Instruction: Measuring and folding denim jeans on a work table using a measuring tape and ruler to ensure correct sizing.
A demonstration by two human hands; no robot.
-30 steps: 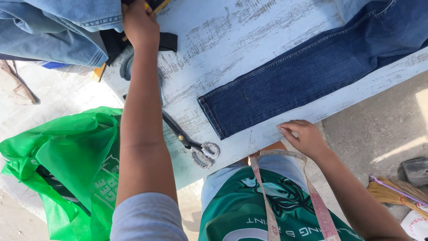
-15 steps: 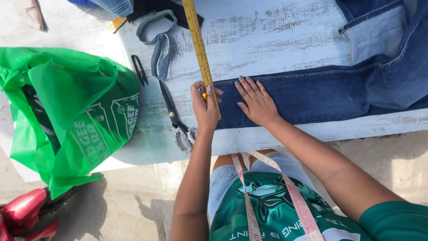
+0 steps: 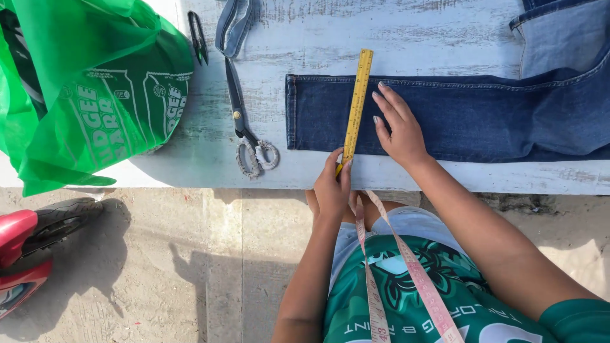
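A dark blue jeans leg (image 3: 483, 117) lies flat across the white worn table (image 3: 394, 32), its hem to the left. A yellow ruler (image 3: 356, 105) lies across the leg near the hem. My left hand (image 3: 333, 185) pinches the ruler's near end at the table's front edge. My right hand (image 3: 398, 124) rests flat on the denim just right of the ruler, fingers spread. A pink measuring tape (image 3: 406, 267) hangs round my neck over a green shirt.
Large scissors (image 3: 244, 127) lie left of the hem. A small black snipper (image 3: 198, 37) and a cut denim strip (image 3: 232, 25) sit behind them. A green plastic bag (image 3: 89, 89) covers the table's left end. A red vehicle part (image 3: 25, 248) stands on the sandy ground.
The ruler has come down from a long slant to lie across the jeans leg. My left hand slid to its near end; my right hand stays flat on the denim.
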